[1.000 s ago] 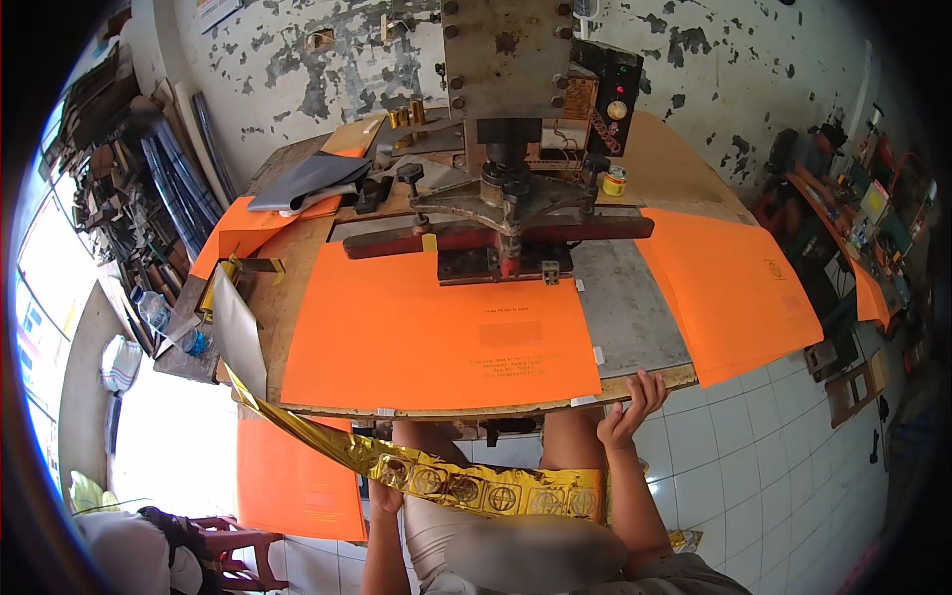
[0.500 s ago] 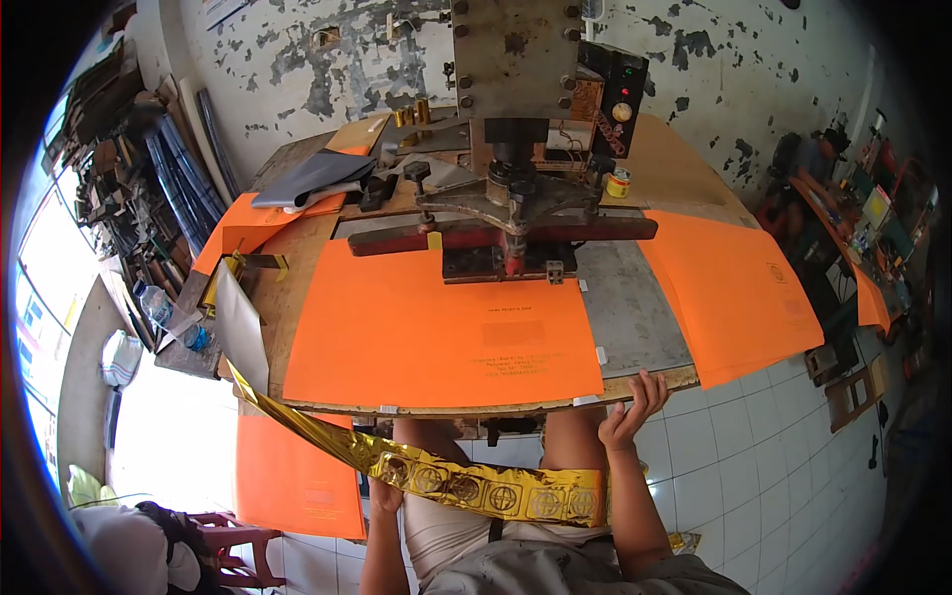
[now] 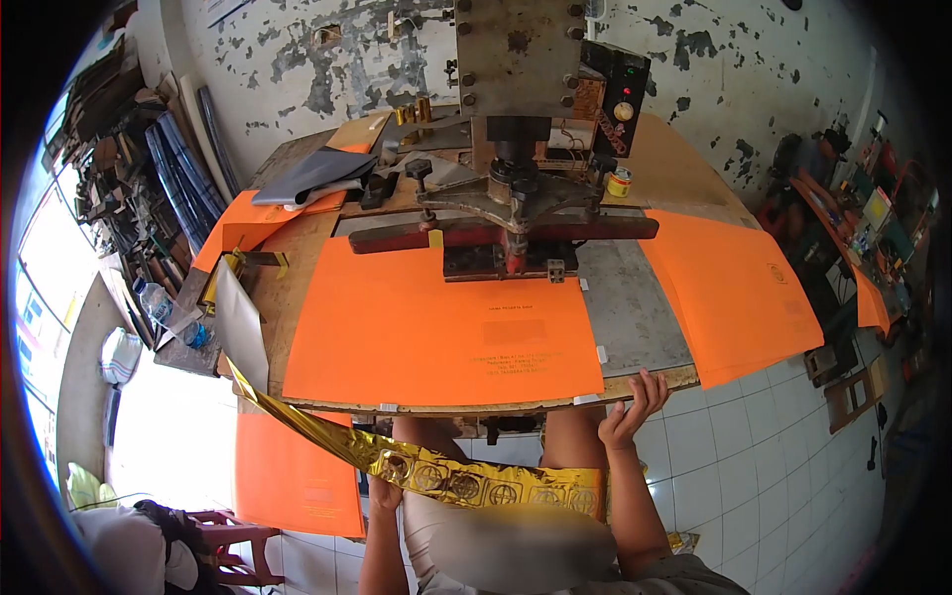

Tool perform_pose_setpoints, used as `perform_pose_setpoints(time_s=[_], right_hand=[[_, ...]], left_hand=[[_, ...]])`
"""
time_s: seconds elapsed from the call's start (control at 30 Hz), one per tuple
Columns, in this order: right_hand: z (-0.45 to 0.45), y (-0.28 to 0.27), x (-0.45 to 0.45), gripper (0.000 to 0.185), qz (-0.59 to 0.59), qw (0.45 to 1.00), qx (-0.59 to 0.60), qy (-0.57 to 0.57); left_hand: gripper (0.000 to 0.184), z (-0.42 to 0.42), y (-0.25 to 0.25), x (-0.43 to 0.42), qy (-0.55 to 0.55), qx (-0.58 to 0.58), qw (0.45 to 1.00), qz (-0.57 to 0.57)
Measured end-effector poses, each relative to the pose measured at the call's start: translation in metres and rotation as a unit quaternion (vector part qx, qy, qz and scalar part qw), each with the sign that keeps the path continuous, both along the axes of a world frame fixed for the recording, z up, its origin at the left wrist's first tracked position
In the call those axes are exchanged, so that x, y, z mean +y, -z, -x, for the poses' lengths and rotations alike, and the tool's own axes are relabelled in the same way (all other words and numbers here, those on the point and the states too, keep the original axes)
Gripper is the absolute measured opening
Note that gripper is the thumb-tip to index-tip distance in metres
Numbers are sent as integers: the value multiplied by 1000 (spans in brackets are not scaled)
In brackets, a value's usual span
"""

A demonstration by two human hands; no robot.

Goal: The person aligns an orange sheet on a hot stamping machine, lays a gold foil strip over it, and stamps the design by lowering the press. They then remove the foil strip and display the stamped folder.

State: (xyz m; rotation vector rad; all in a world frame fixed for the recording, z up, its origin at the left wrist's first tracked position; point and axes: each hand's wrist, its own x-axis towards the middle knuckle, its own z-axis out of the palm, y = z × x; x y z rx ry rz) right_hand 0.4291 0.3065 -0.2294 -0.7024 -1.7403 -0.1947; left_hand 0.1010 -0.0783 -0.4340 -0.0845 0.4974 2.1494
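Observation:
A large orange sheet (image 3: 426,337) with small printed text lies on the table under the press head (image 3: 511,238). My left hand (image 3: 385,493) is below the table's front edge at the gold foil strip (image 3: 461,483), its fingers mostly hidden behind the foil. The strip bears stamped round emblems and runs from the table's left corner across my lap. At the front edge, right of the sheet, my right hand (image 3: 635,409) rests with its fingers apart and nothing in them. Beside the sheet a grey metal plate (image 3: 630,317) shows.
More orange sheets lie at the right (image 3: 739,297) and hang below the table at the left (image 3: 297,476). A dark folded sheet (image 3: 312,178), a small yellow can (image 3: 619,182) and a control box (image 3: 620,104) stand further back. Another person (image 3: 821,164) sits at the far right.
The view has shifted slightly, so the press and table appear a little further right than at first. Both hands and the orange sheet keep their places.

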Motion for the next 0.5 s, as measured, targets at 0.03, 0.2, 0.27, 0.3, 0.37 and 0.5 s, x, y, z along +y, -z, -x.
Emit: perform_pose_setpoints(time_s=[0.03,0.2,0.27,0.3,0.37,0.5], right_hand=[[0,0,0,42,1,1000,-2,2],[0,-1,0,43,-1,1000,1,-3],[1,-2,-1,43,1,1000,-1,2],[1,-3,-2,43,2,1000,-2,5],[0,-3,-2,43,2,1000,-4,6],[0,-5,-2,43,0,1000,-4,-1]], left_hand=[[47,0,0,0,-1,-3,1000,-1],[49,0,2,0,-6,14,1000,10],[49,-1,0,1,-10,10,1000,11],[48,-1,3,1,-11,8,1000,13],[47,1,9,-1,-11,4,1000,13],[45,1,8,-1,-4,5,1000,3]])
